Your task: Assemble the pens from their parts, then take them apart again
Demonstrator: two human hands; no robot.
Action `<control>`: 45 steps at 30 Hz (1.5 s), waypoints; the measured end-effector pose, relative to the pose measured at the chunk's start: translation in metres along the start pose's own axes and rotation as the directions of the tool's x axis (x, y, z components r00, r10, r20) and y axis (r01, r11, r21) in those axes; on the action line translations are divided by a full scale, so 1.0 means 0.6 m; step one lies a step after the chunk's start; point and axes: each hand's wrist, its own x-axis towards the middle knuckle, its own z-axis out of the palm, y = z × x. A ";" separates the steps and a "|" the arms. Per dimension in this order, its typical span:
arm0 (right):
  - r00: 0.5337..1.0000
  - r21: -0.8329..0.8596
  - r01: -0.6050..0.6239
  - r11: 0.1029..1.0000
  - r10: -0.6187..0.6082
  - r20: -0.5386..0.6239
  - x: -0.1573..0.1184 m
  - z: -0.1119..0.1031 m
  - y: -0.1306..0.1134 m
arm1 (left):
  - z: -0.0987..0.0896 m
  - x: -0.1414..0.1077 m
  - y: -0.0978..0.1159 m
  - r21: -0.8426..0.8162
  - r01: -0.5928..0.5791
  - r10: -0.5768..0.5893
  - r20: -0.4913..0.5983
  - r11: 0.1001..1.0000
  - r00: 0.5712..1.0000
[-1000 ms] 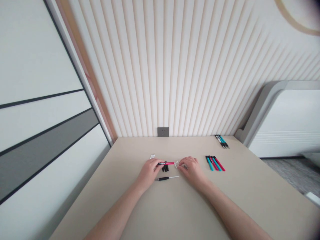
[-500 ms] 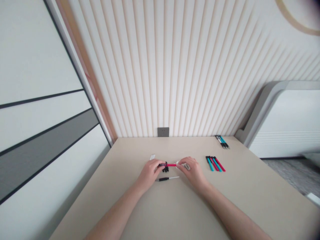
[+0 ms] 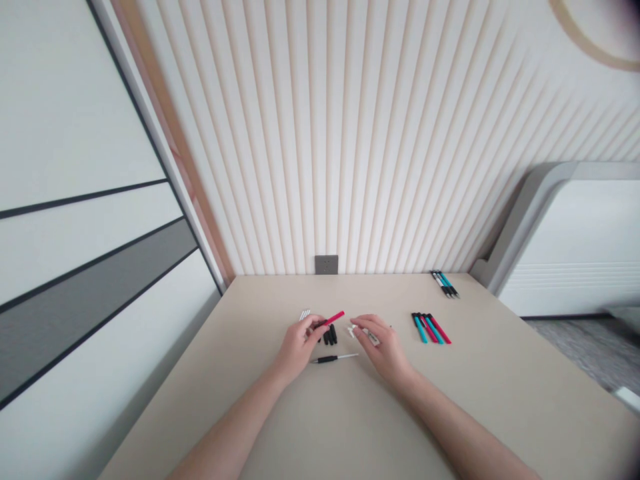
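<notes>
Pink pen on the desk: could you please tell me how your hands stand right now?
Left hand gripping pink pen, tilted up. Right hand pinching white part. Black pieces beside left hand, not blocking.

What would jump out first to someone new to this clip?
The eye goes first to the bright red pen, held tilted in the left hand near the middle of the beige table. Next come the teal and red pens, lying side by side to the right of the right hand, which has a small white piece at its fingertips.
</notes>
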 end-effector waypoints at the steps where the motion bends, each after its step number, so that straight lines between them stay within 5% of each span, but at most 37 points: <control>1: 1.000 -0.021 0.017 1.000 -0.016 0.026 -0.001 0.003 -0.001 | 0.001 0.001 -0.001 -0.075 0.033 -0.035 -0.021 0.997 0.999; 4: 0.974 -0.115 0.130 0.985 -0.104 0.203 -0.007 0.013 -0.011 | 0.005 0.002 -0.007 -0.226 0.085 -0.102 -0.063 0.970 0.993; 7: 0.921 -0.191 0.226 0.955 -0.145 0.362 -0.014 0.026 -0.026 | 0.007 0.002 -0.011 -0.171 0.086 -0.103 -0.089 0.982 0.991; 11: 0.872 -0.231 0.295 0.927 -0.162 0.462 -0.021 0.040 -0.034 | 0.004 0.003 -0.010 -0.068 0.070 -0.078 -0.127 0.995 0.989; 14: 0.862 -0.237 0.307 0.922 -0.164 0.480 -0.021 0.044 -0.032 | 0.002 0.004 -0.009 -0.219 0.074 -0.099 -0.102 0.973 0.990; 19: 0.858 -0.256 0.288 0.923 -0.130 0.496 -0.018 0.043 -0.028 | 0.002 0.004 -0.005 -0.646 0.022 -0.090 -0.073 0.763 0.993; 27: 0.883 -0.281 0.206 0.937 -0.055 0.466 -0.014 0.030 -0.021 | -0.008 0.005 0.012 -0.889 -0.025 -0.095 -0.077 0.456 0.993; 30: 0.910 -0.236 0.145 0.961 -0.036 0.413 -0.010 0.017 -0.018 | -0.015 0.004 0.011 -0.777 -0.038 -0.062 -0.099 0.628 0.993; 32: 0.928 -0.214 0.109 0.971 -0.022 0.373 -0.007 0.009 -0.016 | -0.017 0.001 0.009 -0.540 -0.059 -0.003 -0.114 0.840 0.993; 34: 0.941 -0.196 0.084 0.977 -0.013 0.337 -0.004 0.003 -0.015 | -0.017 -0.003 0.009 -0.254 -0.117 0.097 -0.091 0.960 0.991; 39: 0.965 -0.159 0.049 0.986 -0.006 0.263 -0.004 0.000 -0.011 | -0.013 -0.011 0.011 0.019 -0.307 0.307 0.001 0.951 0.952; 45: 0.992 -0.011 -0.028 1.000 0.029 0.121 -0.002 -0.001 -0.014 | -0.015 -0.010 0.011 0.016 -0.312 0.311 0.014 0.950 0.950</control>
